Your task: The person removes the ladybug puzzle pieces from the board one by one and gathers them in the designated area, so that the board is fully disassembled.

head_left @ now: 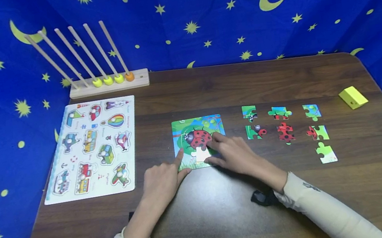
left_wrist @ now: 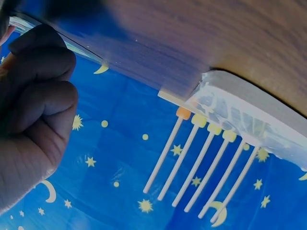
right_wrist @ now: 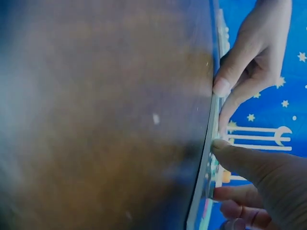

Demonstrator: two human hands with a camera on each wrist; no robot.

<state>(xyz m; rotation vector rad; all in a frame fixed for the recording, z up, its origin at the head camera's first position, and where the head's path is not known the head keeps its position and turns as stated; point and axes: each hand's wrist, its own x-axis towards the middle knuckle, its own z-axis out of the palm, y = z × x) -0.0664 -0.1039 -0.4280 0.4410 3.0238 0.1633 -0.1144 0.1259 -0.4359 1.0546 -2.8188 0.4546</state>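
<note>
A square ladybug puzzle board lies on the table in the head view. A pale jigsaw piece sits at its lower middle. My right hand pinches that piece at its right side between thumb and index finger. At the board's lower left, my left hand touches with a straight index finger and thumb, its other fingers curled under. To the right lie several loose ladybug pieces in rough rows. The right wrist view catches both hands at the board's edge; the left wrist view shows mainly curled left fingers.
A white peg puzzle with vehicle pictures lies at the left. Behind it stands a wooden rack of upright rods with yellow and orange beads. A yellow block is at the far right. Blue star-patterned cloth hangs behind the table.
</note>
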